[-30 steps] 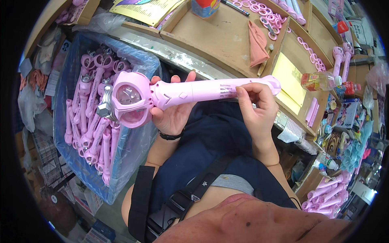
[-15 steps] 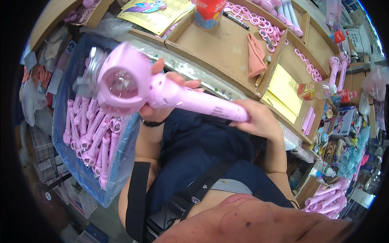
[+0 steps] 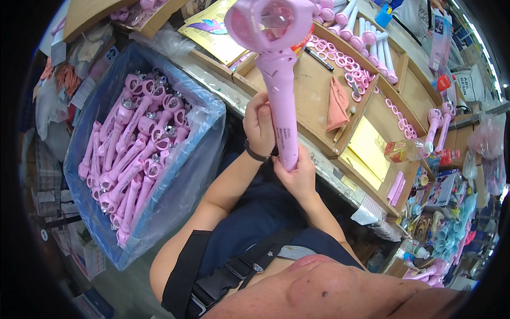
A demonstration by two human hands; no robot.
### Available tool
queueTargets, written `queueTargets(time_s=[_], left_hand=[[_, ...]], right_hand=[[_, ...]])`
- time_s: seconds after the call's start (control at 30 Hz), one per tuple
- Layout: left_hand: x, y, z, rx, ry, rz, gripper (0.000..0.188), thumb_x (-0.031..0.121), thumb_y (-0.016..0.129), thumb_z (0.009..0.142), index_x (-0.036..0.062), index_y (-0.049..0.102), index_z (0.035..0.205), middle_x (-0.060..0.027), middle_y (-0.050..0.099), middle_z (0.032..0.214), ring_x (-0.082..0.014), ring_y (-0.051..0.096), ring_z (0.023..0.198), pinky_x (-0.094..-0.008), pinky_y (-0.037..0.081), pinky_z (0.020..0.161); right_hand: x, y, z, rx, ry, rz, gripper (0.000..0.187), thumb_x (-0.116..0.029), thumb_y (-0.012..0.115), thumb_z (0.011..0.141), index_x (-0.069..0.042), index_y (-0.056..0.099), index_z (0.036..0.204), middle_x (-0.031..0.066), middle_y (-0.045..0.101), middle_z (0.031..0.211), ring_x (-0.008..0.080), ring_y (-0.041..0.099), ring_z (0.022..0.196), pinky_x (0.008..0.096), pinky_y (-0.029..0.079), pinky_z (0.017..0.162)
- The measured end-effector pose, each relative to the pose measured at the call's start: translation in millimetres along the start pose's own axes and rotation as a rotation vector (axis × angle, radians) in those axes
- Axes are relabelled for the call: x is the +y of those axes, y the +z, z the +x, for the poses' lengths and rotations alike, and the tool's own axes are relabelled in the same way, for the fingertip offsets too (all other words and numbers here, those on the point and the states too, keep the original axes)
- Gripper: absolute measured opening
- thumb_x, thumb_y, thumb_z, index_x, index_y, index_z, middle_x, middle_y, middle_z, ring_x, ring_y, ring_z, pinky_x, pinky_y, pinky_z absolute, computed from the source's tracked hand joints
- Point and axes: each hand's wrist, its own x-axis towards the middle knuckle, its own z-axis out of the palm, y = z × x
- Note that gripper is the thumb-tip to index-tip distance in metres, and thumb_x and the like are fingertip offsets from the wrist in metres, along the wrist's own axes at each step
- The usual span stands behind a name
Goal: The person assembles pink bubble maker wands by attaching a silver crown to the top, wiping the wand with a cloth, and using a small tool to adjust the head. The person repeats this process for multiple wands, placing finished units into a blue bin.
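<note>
A pink toy wand (image 3: 281, 87) stands nearly upright in front of me, its wide ring-shaped head with a clear dome at the top of the view. My left hand (image 3: 259, 130) is closed around the side of the handle, with a dark band on that wrist. Lower down, my right hand (image 3: 298, 178) grips the handle's bottom end; its fingers are partly hidden behind the wand. Many similar pink wands (image 3: 130, 138) lie heaped in a large blue bin (image 3: 204, 154) with a clear plastic liner, to my left.
Across the bench, a cardboard tray (image 3: 313, 101) holds pink rings (image 3: 345, 61), a marker (image 3: 320, 59) and a salmon cloth (image 3: 338, 105). Right of it lie yellow sheets (image 3: 366, 149) and a drink bottle (image 3: 406, 150). More wands (image 3: 435, 125) stand farther right.
The wand has swung from lying across to nearly upright, its head moving up and right. My left hand has moved from near the head onto the handle; my right hand came inward at its end.
</note>
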Motion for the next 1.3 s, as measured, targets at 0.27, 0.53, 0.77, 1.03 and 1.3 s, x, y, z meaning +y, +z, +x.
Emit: queueTargets(time_s=[0.27,0.53,0.77,1.03,1.3], left_hand=[[-17.5,5.9,0.2,-0.982,-0.868,-1.593,0.077,0.061,0.015,0.094,-0.0030,0.050,0.118,-0.0124,0.056,0.058,-0.0242,0.055,0.049,-0.0425,0.049,0.082],[-6.2,-3.2,-36.0,-0.252,-0.682,-0.443,0.059,0.052,0.039,0.095,0.0016,0.035,0.126,-0.0113,0.059,0.098,-0.0151,0.060,0.073,-0.0293,0.052,0.068],[3.3,-6.9,-32.1,-0.359,-0.705,-0.293,0.036,0.026,0.053,0.093,0.0030,0.040,0.117,-0.0090,0.059,0.093,-0.0142,0.062,0.074,-0.0283,0.052,0.068],[7.3,-12.9,-9.4,-0.351,-0.761,-0.563,0.053,0.026,0.052,0.092,0.0017,0.033,0.135,-0.0115,0.061,0.088,-0.0179,0.062,0.072,-0.0309,0.053,0.067],[7.6,-17.0,-17.7,-0.394,-0.744,-0.495,0.043,0.026,0.049,0.090,0.0023,0.039,0.124,-0.0133,0.060,0.085,-0.0194,0.060,0.075,-0.0359,0.053,0.074]], right_hand=[[7.5,-17.7,-14.0,-0.758,0.378,0.990,0.035,-0.007,0.069,0.080,-0.001,0.050,0.109,0.0050,0.060,0.085,0.0134,0.062,0.075,0.0264,0.050,0.067],[20.3,0.4,-21.5,-0.099,0.333,0.124,0.048,-0.019,0.073,0.074,0.002,0.050,0.110,0.0202,0.065,0.094,0.0287,0.067,0.084,0.0353,0.051,0.074],[29.2,10.6,-37.2,-0.034,0.215,0.076,0.046,-0.017,0.072,0.075,0.001,0.050,0.111,0.0115,0.064,0.087,0.0177,0.063,0.076,0.0304,0.050,0.071],[39.6,11.7,-52.8,-0.109,0.189,0.156,0.050,-0.020,0.075,0.074,-0.002,0.050,0.114,0.0136,0.064,0.085,0.0238,0.066,0.076,0.0327,0.051,0.068],[40.2,11.4,-63.2,-0.141,0.226,0.196,0.047,-0.018,0.075,0.074,-0.002,0.050,0.111,0.0113,0.065,0.085,0.0205,0.065,0.076,0.0312,0.051,0.068]])
